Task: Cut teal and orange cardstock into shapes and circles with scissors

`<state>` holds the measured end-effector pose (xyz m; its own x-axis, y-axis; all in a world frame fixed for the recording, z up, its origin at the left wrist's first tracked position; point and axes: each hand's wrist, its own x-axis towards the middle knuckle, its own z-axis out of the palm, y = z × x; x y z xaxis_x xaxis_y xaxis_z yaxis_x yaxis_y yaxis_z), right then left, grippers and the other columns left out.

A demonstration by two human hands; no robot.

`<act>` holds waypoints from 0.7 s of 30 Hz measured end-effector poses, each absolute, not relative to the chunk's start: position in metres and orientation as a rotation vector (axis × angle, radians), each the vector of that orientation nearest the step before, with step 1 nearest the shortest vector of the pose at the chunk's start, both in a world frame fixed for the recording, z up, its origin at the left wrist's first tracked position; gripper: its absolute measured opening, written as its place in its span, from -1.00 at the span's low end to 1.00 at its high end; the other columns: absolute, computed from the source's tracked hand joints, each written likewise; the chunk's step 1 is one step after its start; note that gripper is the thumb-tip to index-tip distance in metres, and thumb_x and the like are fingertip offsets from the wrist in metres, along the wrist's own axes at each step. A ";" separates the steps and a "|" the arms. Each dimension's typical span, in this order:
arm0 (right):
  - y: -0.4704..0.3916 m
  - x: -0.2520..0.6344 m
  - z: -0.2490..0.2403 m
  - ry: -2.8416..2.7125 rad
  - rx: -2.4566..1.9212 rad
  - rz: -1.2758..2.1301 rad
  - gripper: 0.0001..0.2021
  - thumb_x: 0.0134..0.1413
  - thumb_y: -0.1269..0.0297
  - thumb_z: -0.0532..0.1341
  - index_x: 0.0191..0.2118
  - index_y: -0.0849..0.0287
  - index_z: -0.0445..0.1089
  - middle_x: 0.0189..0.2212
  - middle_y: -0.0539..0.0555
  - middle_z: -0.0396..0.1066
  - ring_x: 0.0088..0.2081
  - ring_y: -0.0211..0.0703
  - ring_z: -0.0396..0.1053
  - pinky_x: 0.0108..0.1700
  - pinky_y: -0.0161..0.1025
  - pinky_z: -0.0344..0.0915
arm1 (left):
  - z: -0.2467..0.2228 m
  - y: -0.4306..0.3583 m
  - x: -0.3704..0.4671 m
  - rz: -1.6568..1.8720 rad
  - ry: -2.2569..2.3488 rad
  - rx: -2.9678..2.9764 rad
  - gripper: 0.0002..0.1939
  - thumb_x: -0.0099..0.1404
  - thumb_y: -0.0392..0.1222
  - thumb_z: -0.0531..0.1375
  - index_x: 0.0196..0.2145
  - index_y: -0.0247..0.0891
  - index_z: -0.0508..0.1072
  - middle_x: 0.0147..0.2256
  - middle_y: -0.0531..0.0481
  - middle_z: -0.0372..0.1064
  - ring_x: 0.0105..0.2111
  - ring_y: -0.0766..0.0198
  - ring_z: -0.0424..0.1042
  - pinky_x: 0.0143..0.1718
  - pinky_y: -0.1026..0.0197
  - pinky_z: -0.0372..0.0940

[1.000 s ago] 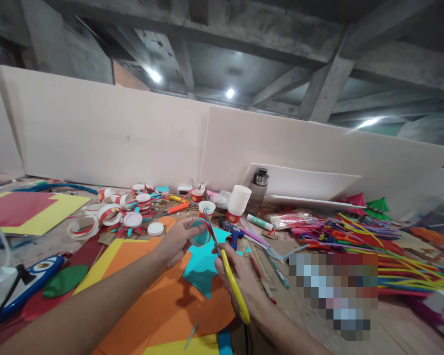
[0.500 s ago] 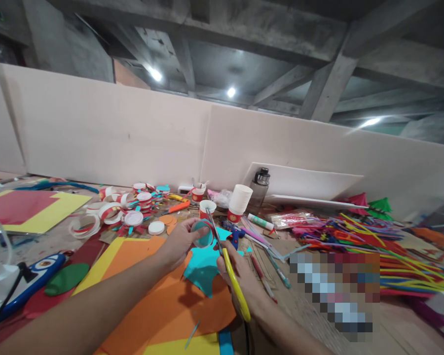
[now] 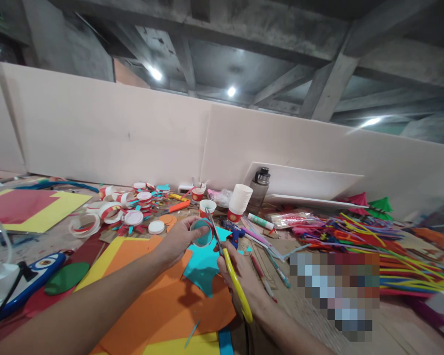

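Pinched in my left hand (image 3: 183,239) is a small round cup piece (image 3: 203,235) with a blue-green face and a reddish rim. My right hand (image 3: 239,273) grips yellow-handled scissors (image 3: 237,286), whose blades point up and away, right beside the round piece. Below both hands lies a cut sheet of turquoise paper (image 3: 203,266) on top of orange paper (image 3: 151,310). A white-and-red paper cup (image 3: 207,207) stands just beyond the blade tips, with a stack of cups (image 3: 240,199) to its right.
Cut cup rings and lids (image 3: 133,218) spread at the back left. A blue glue gun (image 3: 237,235), glue stick (image 3: 261,221) and dark bottle (image 3: 259,187) are behind my right hand. Colourful pipe cleaners (image 3: 340,239) cover the right side; a blue power strip (image 3: 25,291) lies left.
The round piece has turned slightly in my left hand, and its red rim shows less. The scissor handles have shifted a little to the right.
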<state>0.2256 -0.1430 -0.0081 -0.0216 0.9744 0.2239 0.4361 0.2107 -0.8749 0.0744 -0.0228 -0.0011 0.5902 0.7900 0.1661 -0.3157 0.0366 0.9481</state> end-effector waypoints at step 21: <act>-0.144 0.220 -0.005 -1.602 -1.390 0.760 -0.73 0.21 0.01 0.04 -0.21 0.12 0.19 -0.46 -0.08 0.04 -0.44 -0.31 0.01 -0.42 -0.35 0.04 | 0.003 -0.031 0.076 0.879 0.428 1.097 -0.74 -0.04 -0.15 0.41 -0.44 -0.37 0.49 -0.50 0.03 0.41 -0.53 0.44 0.27 -0.49 0.37 0.12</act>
